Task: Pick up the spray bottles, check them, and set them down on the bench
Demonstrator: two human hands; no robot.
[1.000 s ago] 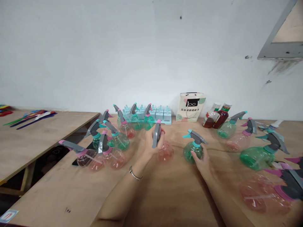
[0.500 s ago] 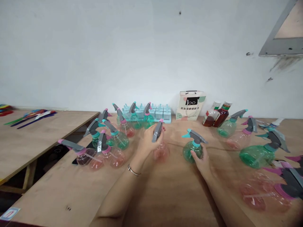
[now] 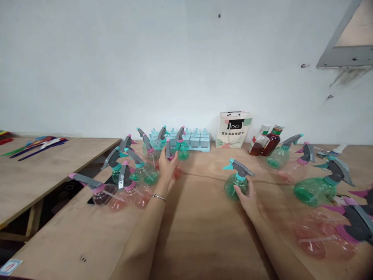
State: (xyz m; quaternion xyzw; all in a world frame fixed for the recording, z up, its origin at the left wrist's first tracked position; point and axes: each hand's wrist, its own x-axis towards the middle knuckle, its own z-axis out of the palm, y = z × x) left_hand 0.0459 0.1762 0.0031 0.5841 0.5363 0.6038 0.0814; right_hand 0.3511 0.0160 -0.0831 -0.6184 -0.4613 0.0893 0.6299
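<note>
My left hand [image 3: 167,166] is wrapped round the neck of a pink spray bottle [image 3: 177,171], whose grey trigger head points away from me. It is beside the group of spray bottles on the left, among them a green one [image 3: 150,175] and a pink one with a pink collar [image 3: 143,197]. My right hand [image 3: 248,197] grips the body of a green spray bottle [image 3: 231,186] that stands upright on the wooden table [image 3: 201,233]. Its turquoise nozzle points left. The fingers behind that bottle are partly hidden.
More spray bottles, such as a large green one [image 3: 313,190] and a pink one [image 3: 310,241], stand at the right. Along the wall are a light-blue ice-pop mould [image 3: 201,144], a paper bag [image 3: 233,132] and two sauce bottles [image 3: 272,140]. Coloured strips [image 3: 43,146] lie on the left table.
My left hand has carried the pink spray bottle leftward, from mid-table to the left group. The right hand and its green bottle have stayed in place.
</note>
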